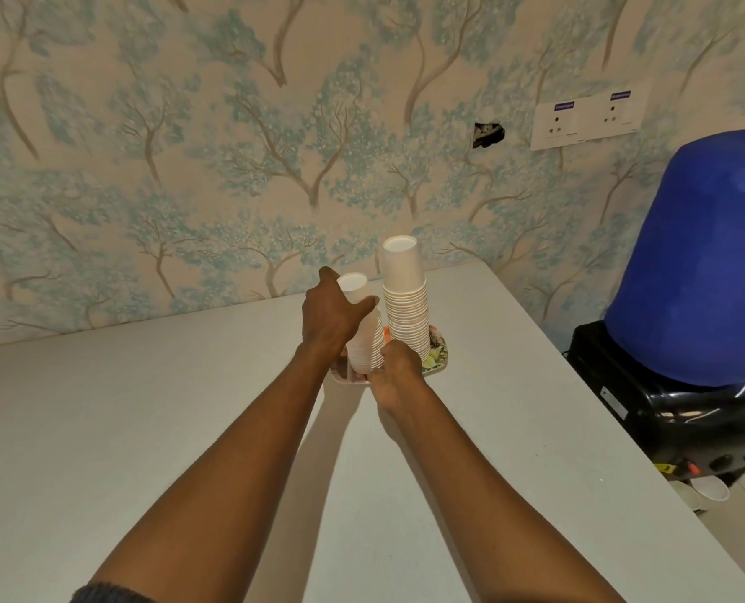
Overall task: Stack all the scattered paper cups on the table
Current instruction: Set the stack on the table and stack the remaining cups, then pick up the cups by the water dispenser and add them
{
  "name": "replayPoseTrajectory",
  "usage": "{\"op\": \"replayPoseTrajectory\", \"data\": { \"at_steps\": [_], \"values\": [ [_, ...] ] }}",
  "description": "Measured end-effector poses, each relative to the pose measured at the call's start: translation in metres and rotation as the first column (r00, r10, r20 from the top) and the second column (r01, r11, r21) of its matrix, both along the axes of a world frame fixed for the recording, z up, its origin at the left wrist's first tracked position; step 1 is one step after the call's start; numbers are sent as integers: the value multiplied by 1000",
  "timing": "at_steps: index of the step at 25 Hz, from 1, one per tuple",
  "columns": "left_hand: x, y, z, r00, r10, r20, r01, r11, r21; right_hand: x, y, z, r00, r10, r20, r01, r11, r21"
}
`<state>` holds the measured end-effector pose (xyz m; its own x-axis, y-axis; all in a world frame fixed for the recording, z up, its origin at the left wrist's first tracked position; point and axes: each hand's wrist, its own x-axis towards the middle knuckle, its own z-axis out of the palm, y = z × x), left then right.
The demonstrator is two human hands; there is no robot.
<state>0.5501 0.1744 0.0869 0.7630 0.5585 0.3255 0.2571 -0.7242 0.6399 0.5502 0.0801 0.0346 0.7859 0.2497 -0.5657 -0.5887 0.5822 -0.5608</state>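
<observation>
Two stacks of upside-down white paper cups stand on a small patterned tray (439, 361) near the far edge of the white table (144, 428). The taller stack (405, 298) is on the right. The shorter stack (368, 337) leans slightly beside it on the left. My left hand (329, 317) wraps around the upper part of the shorter stack. My right hand (394, 374) grips the bottom of that same stack at the tray's front edge.
A wall with tree-pattern wallpaper rises right behind the table. A water dispenser with a blue bottle (701, 263) stands to the right of the table. White cups (710, 489) lie on the floor below the dispenser.
</observation>
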Motion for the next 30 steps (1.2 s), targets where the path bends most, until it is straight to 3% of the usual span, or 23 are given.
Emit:
{"op": "replayPoseTrajectory", "data": {
  "at_steps": [4, 7, 9, 11, 13, 18, 24, 30],
  "values": [
    [-6, -5, -8, 999, -32, -39, 29, 998, -58, -10, -11, 4, 991, 87, 98, -62, 972, -228],
    [-22, -13, -11, 997, -41, -64, 34, 993, -110, -25, -25, 11, 953, 208, 221, -86, 883, -461],
    [-40, -22, -15, 997, 9, -71, -15, 997, -79, -40, -37, 11, 872, 318, 372, -27, 791, -612],
    [-64, -34, -24, 995, 59, -85, -63, 997, -38, -60, -55, 6, 732, 437, 522, 96, 693, -714],
    [-89, -49, -35, 989, 94, -114, -92, 995, 29, -73, -74, -2, 592, 566, 573, 239, 556, -796],
    [-152, -92, -65, 985, 75, -155, -50, 986, 158, -102, -117, -23, 372, 821, 434, 431, 262, -864],
    [-214, -155, -98, 950, 143, -278, -86, 974, 209, -132, -170, -53, 205, 940, 272, 550, 119, -827],
    [-255, -224, -107, 955, 129, -267, -89, 984, 156, -159, -232, -67, 169, 968, 185, 588, 51, -807]
  ]
}}
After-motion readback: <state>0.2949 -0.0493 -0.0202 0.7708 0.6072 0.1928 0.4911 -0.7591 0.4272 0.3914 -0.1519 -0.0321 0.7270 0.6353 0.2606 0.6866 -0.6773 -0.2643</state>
